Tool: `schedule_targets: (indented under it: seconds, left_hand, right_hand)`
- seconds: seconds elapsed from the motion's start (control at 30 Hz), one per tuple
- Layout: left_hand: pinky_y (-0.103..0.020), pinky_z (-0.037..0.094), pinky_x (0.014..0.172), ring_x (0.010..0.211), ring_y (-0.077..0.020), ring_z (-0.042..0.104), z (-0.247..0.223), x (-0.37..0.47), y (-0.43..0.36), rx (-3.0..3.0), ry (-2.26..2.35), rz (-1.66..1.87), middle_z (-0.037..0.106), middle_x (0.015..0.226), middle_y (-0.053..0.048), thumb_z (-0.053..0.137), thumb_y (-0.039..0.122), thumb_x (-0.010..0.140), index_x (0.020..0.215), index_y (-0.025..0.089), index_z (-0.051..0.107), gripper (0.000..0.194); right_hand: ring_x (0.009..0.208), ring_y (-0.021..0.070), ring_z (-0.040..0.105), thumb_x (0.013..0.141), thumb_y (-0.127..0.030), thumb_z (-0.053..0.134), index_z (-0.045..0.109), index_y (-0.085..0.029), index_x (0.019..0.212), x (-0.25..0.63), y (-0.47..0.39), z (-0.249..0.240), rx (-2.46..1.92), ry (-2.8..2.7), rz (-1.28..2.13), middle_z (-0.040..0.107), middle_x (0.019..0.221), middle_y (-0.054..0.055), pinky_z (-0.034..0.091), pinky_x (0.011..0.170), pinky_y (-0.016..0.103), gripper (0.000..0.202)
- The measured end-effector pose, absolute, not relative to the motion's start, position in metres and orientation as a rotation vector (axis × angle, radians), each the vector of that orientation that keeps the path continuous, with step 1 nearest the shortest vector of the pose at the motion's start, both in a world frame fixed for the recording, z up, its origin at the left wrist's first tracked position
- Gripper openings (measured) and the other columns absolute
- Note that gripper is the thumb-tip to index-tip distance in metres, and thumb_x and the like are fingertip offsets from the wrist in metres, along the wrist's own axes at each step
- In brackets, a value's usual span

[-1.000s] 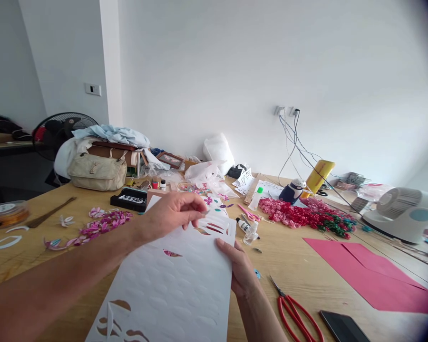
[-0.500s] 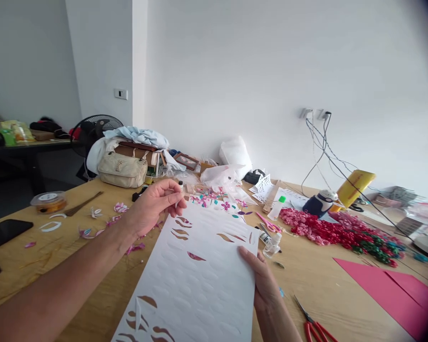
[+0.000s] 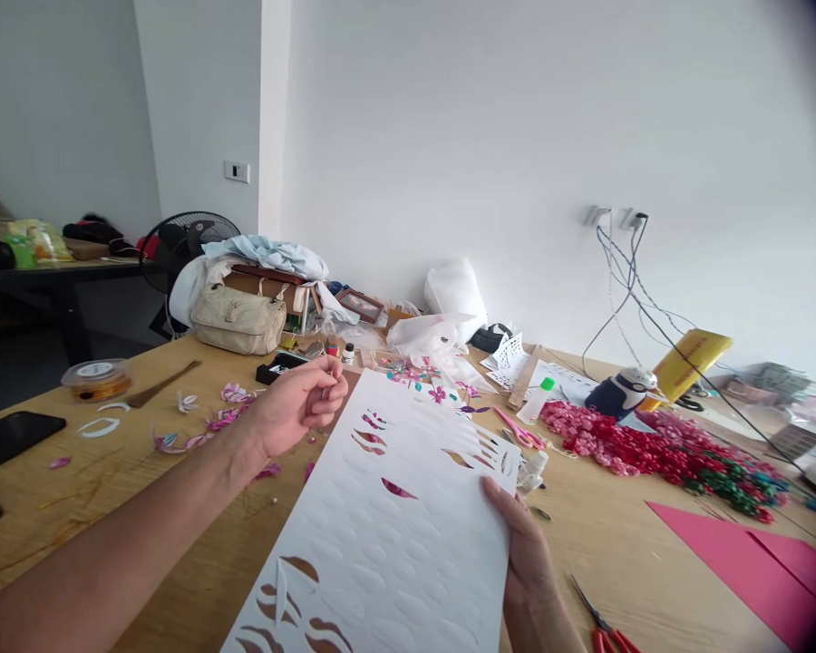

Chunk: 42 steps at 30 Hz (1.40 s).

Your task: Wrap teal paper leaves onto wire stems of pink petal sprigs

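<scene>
My right hand (image 3: 520,535) grips the right edge of a white sheet (image 3: 381,544), thumb on top and fingers underneath. Petal-shaped holes run through the sheet near its top and lower left, and many outlined or embossed petal shapes mark its middle. A loose strip sticks up at its lower left. Just left of the sheet's top edge, my left hand (image 3: 306,404) is raised with its fingers curled together. Whatever those fingers pinch, if anything, is too small to make out. Pink and teal paper flowers (image 3: 408,370) lie beyond the sheet.
Red-handled scissors (image 3: 605,626) and pink paper (image 3: 748,562) lie at right. Behind them are red flower strands (image 3: 626,435), a green-capped bottle (image 3: 536,401) and pink scissors (image 3: 522,428). Loose petals (image 3: 228,417), a round tub (image 3: 96,381) and a beige bag (image 3: 239,317) are at left.
My left hand has come away from the sheet's top edge, moving slightly left and down. The sheet and my right hand have shifted a little to the right in view.
</scene>
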<state>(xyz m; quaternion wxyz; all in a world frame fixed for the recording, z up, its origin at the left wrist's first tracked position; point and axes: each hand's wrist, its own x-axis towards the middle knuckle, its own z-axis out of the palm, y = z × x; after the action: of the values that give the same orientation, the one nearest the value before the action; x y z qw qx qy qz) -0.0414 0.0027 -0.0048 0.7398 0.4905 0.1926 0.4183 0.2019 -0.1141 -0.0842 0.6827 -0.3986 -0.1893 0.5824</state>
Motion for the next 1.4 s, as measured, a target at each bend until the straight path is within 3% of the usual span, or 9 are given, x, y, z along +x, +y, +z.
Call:
schedule_targets:
  seconds: [0.1, 0.17, 0.3, 0.37, 0.47, 0.67, 0.83, 1.03, 1.4]
  left_hand:
    - [-0.012, 0.014, 0.033, 0.036, -0.0022, 0.021, -0.011, -0.041, 0.005, 1.198, 0.51, 0.913, 0.033, 0.051, 0.008, 0.051, 0.018, 0.077, 0.075, 0.017, 0.049, 0.004]
    - [-0.013, 0.015, 0.033, 0.036, -0.002, 0.025, -0.015, -0.04, 0.005, 1.283, 0.552, 0.874, 0.036, 0.049, 0.008, 0.056, 0.031, 0.078, 0.076, 0.016, 0.052, 0.016]
    - [-0.016, 0.038, 0.046, 0.054, -0.0104, 0.055, -0.02, -0.034, 0.001, 1.314, 0.598, 0.664, 0.062, 0.065, -0.001, 0.067, 0.037, 0.069, 0.083, 0.013, 0.062, 0.028]
    - [-0.021, 0.046, 0.056, 0.066, -0.0155, 0.061, -0.022, -0.031, -0.003, 1.284, 0.605, 0.593, 0.067, 0.078, -0.006, 0.07, 0.033, 0.067, 0.086, 0.012, 0.064, 0.029]
    - [-0.024, 0.049, 0.058, 0.063, -0.0157, 0.063, -0.023, -0.027, -0.008, 1.231, 0.616, 0.582, 0.069, 0.077, -0.009, 0.07, 0.03, 0.067, 0.079, 0.009, 0.067, 0.025]
    - [-0.028, 0.051, 0.058, 0.063, -0.019, 0.065, -0.023, -0.026, -0.01, 1.201, 0.589, 0.735, 0.07, 0.079, -0.012, 0.068, 0.032, 0.069, 0.086, 0.008, 0.067, 0.029]
    - [-0.029, 0.051, 0.058, 0.062, -0.0202, 0.065, -0.024, -0.028, -0.01, 1.178, 0.571, 0.718, 0.069, 0.072, -0.011, 0.068, 0.035, 0.069, 0.079, 0.007, 0.067, 0.03]
    - [-0.028, 0.051, 0.061, 0.064, -0.0194, 0.066, -0.022, -0.027, -0.012, 1.105, 0.554, 0.673, 0.07, 0.075, -0.012, 0.067, 0.033, 0.071, 0.079, 0.007, 0.067, 0.027]
    - [-0.029, 0.051, 0.059, 0.066, -0.0213, 0.065, -0.023, -0.029, -0.009, 1.235, 0.568, 0.775, 0.069, 0.079, -0.013, 0.064, 0.039, 0.073, 0.086, 0.006, 0.066, 0.036]
  right_hand:
    - [0.07, 0.0296, 0.068, 0.064, -0.026, 0.07, 0.068, -0.019, 0.092, 0.202, -0.114, -0.084, -0.885, -0.412, 1.333, 0.073, 0.079, 0.009, 0.049, 0.075, 0.048, 0.028]
    - [0.071, 0.0293, 0.068, 0.064, -0.026, 0.069, 0.069, -0.018, 0.09, 0.201, -0.114, -0.084, -0.88, -0.428, 1.318, 0.073, 0.08, 0.009, 0.049, 0.077, 0.047, 0.027]
    - [0.07, 0.0283, 0.068, 0.064, -0.026, 0.07, 0.067, -0.018, 0.099, 0.199, -0.114, -0.081, -0.869, -0.467, 1.265, 0.073, 0.08, 0.008, 0.048, 0.08, 0.045, 0.035]
    - [0.07, 0.0281, 0.068, 0.064, -0.026, 0.07, 0.064, -0.019, 0.105, 0.2, -0.113, -0.08, -0.871, -0.46, 1.259, 0.073, 0.078, 0.007, 0.048, 0.081, 0.045, 0.042]
    - [0.071, 0.0278, 0.068, 0.064, -0.026, 0.071, 0.062, -0.02, 0.109, 0.202, -0.113, -0.081, -0.871, -0.444, 1.28, 0.073, 0.079, 0.006, 0.048, 0.081, 0.045, 0.046]
    - [0.076, 0.0313, 0.067, 0.061, -0.03, 0.072, 0.067, -0.016, 0.095, 0.205, -0.114, -0.089, -0.927, -0.465, 1.359, 0.073, 0.083, 0.01, 0.049, 0.08, 0.047, 0.037]
    - [0.075, 0.0325, 0.067, 0.058, -0.026, 0.075, 0.066, -0.013, 0.098, 0.2, -0.115, -0.086, -0.96, -0.51, 1.374, 0.072, 0.085, 0.013, 0.05, 0.078, 0.046, 0.043]
    - [0.075, 0.0315, 0.067, 0.057, -0.022, 0.076, 0.06, -0.016, 0.111, 0.194, -0.115, -0.079, -0.948, -0.455, 1.337, 0.073, 0.08, 0.009, 0.051, 0.075, 0.045, 0.057]
    - [0.065, 0.0271, 0.067, 0.057, -0.021, 0.076, 0.068, -0.013, 0.087, 0.195, -0.114, -0.087, -0.952, -0.483, 1.421, 0.073, 0.078, 0.011, 0.051, 0.072, 0.043, 0.032]
